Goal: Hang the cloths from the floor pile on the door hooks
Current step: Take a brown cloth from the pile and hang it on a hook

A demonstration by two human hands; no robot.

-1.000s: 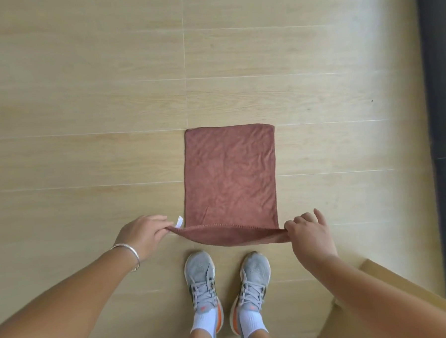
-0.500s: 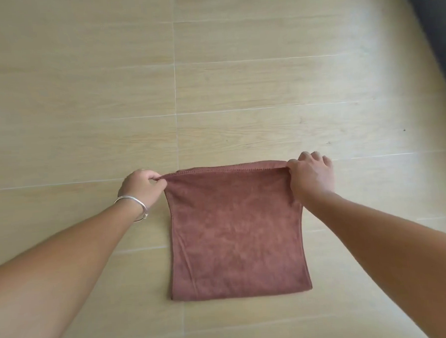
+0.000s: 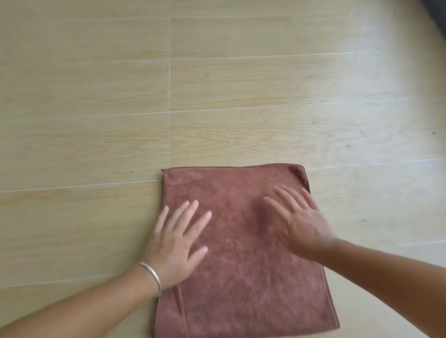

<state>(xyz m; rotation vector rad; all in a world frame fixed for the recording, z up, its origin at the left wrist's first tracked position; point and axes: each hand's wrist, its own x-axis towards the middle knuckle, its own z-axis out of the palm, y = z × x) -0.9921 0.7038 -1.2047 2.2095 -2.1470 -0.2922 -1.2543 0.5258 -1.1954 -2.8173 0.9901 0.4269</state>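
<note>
A brown cloth [image 3: 238, 284] lies folded flat on the pale wooden floor [image 3: 85, 124], in the lower middle of the head view. My left hand [image 3: 178, 242], with a silver bracelet on its wrist, rests flat on the cloth's left side, fingers straight and spread. My right hand [image 3: 300, 219] lies flat on the cloth's right side near the edge, fingers also straight. Neither hand grips the cloth. No door hooks and no pile of other cloths are in view.
Wood-look floor planks fill nearly the whole view. A dark surface [image 3: 438, 5] cuts across the top right corner.
Both hands carried the near edge of the cloth over to the far edge, folding it in half, then let go. They now lie flat on top of the folded cloth.
</note>
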